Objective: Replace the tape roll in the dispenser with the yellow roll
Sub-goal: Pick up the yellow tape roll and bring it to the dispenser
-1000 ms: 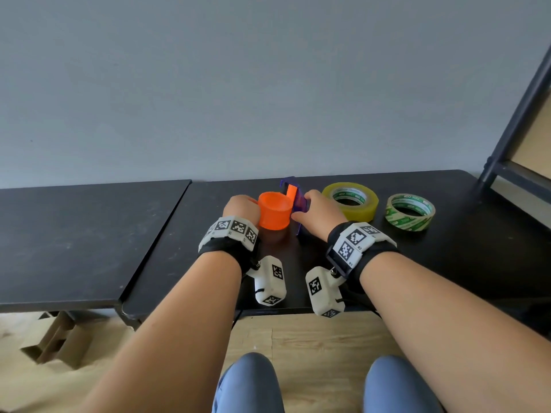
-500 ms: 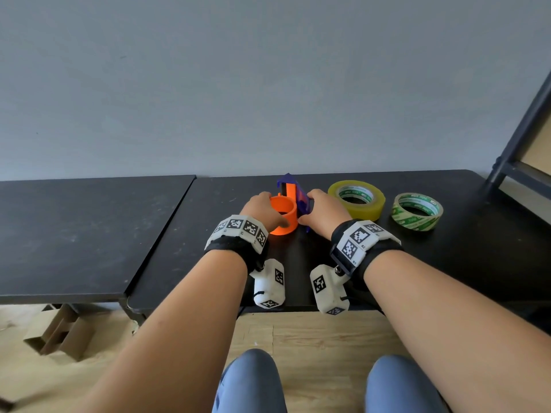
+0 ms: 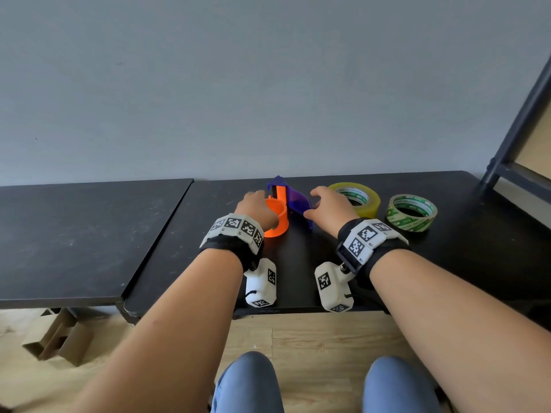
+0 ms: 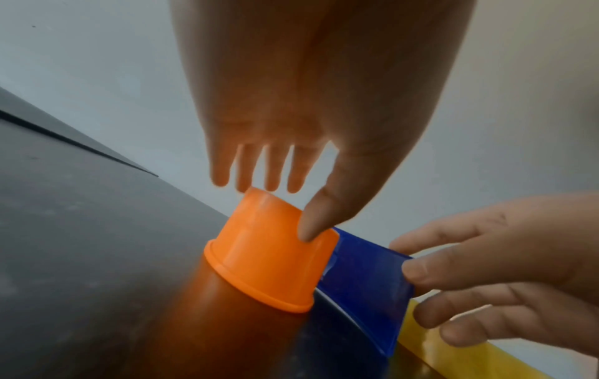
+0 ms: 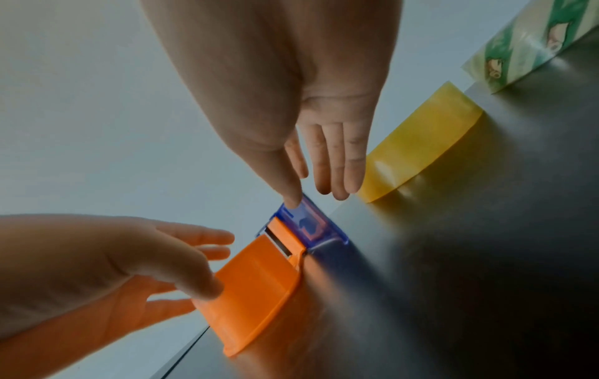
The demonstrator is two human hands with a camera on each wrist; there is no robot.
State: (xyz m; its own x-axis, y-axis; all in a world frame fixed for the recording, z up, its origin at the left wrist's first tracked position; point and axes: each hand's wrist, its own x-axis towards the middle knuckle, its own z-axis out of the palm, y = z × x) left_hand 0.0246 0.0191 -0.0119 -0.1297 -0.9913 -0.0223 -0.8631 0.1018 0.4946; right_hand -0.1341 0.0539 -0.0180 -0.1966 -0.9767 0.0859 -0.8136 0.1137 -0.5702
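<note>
**Empty dispenser on the counter, yellow roll waiting beside it**

Just below the middle of the head view the dispenser (image 3: 290,204) sits on the black counter (image 3: 447,263), a blue-purple body with an orange hub (image 3: 277,217) that carries no roll. The left hand (image 3: 256,208) has its fingers (image 4: 256,169) straight and apart above the hub, with the thumb laid against the hub's side. The right hand (image 3: 331,205) lies over the blue body, fingers loosely extended; the left wrist view shows their tips touching the blue edge, with no firm grip that I can see.

The yellow roll (image 3: 357,198) lies flat just right of the right hand, partly behind it.

The step in hand looks like steadying the dispenser for loading. I'd keep the left hand pinning the hub so nothing slides, send the right hand to the yellow roll, and bring it down square over the hub, with the loose end facing the cutter.

Count: one dispenser, two tape rolls (one yellow, one green-printed roll (image 3: 411,211) further right), two hands.
</note>
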